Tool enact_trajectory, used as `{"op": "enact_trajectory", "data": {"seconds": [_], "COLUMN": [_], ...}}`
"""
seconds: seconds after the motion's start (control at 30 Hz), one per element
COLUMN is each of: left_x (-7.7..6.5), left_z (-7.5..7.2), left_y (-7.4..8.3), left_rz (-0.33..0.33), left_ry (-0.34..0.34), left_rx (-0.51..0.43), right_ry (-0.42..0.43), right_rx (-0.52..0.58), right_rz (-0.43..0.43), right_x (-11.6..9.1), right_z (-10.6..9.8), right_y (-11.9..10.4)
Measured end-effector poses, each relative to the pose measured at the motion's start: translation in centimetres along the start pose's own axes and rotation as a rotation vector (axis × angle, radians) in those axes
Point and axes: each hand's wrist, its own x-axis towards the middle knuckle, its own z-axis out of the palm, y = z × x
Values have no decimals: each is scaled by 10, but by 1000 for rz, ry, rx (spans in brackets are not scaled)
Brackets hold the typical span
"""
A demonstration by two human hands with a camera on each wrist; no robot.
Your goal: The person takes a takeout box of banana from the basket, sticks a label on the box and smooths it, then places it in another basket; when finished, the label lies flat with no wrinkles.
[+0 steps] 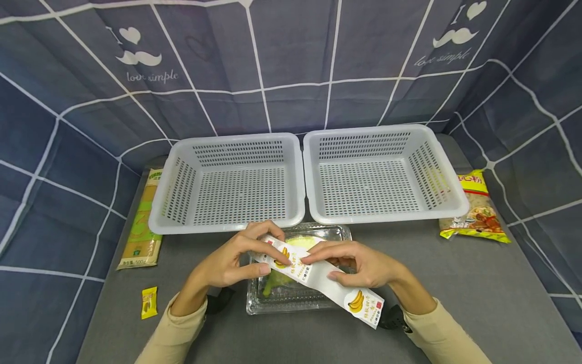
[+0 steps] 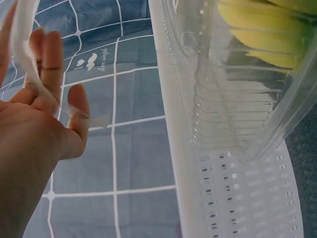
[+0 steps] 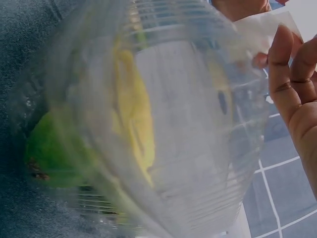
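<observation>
A clear plastic box (image 1: 295, 305) stands on the grey table in front of me, with yellow-green bananas (image 2: 270, 37) inside. Above its lid slants a long white paper label strip (image 1: 334, 289) printed with bananas. My left hand (image 1: 236, 255) grips the strip's upper-left part, its index finger lying across the print. Around the middle, my right hand (image 1: 366, 263) pinches the paper, leaving the lower-right end free past the box. From the left wrist view, the strip appears edge-on between the fingers, and a clear piece sticks out by the thumb.
Two white slotted baskets stand side by side behind the box, a left basket (image 1: 295, 192) and a right basket (image 1: 313, 187). A noodle pack (image 1: 143, 222) lies at left, with a small yellow packet (image 1: 149, 302) nearer me. Beyond the right basket is a yellow-edged food bag (image 1: 479, 210).
</observation>
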Motion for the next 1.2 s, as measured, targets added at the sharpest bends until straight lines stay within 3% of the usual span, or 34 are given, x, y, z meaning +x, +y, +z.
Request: {"op": "enact_trajectory", "data": {"seconds": [0.33, 0.67, 0.9, 1.2], "left_x": [-3, -10, -32, -64], "left_z": [-1, -1, 3, 15], "left_y": [6, 8, 13, 18], "left_rz": [-22, -57, -129, -127], "left_ry": [10, 17, -7, 43], "left_rx": [-48, -43, -14, -34], "right_ry": [54, 63, 16, 41], "right_rx": [107, 121, 114, 105], "right_rz": [12, 41, 55, 7], "right_x": [-3, -5, -10, -17], "right_z": [-1, -2, 2, 1], "right_y": [0, 2, 4, 11]}}
